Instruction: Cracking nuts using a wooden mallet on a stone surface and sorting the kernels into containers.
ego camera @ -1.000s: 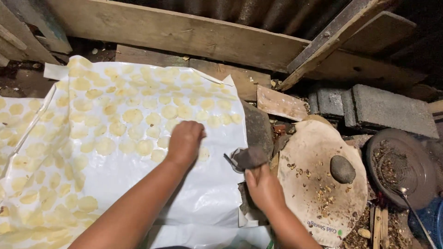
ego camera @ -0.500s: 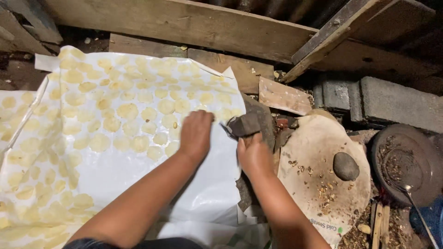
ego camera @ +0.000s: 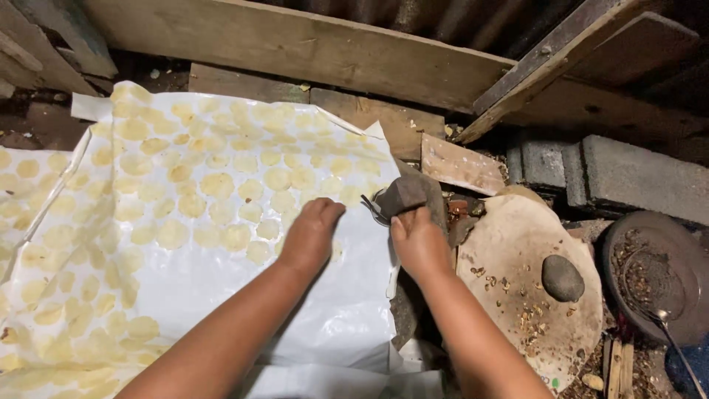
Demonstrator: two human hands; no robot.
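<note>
A white plastic sheet lies spread out, covered with several thin pale yellow round slices. My left hand rests palm down on the sheet at the edge of the slices, fingers together. My right hand is just to its right at the sheet's edge, gripping a dark grey stone-like lump with a thin wire loop showing at its left side.
A flat round stone slab with crumbs and a small grey pebble lies to the right. A dark pan with a wire strainer sits far right. Wooden planks and concrete blocks line the back.
The view has shifted. Both hands moved forward and closer together; the right hand brought the dark lump up to the sheet's edge beside the left hand.
</note>
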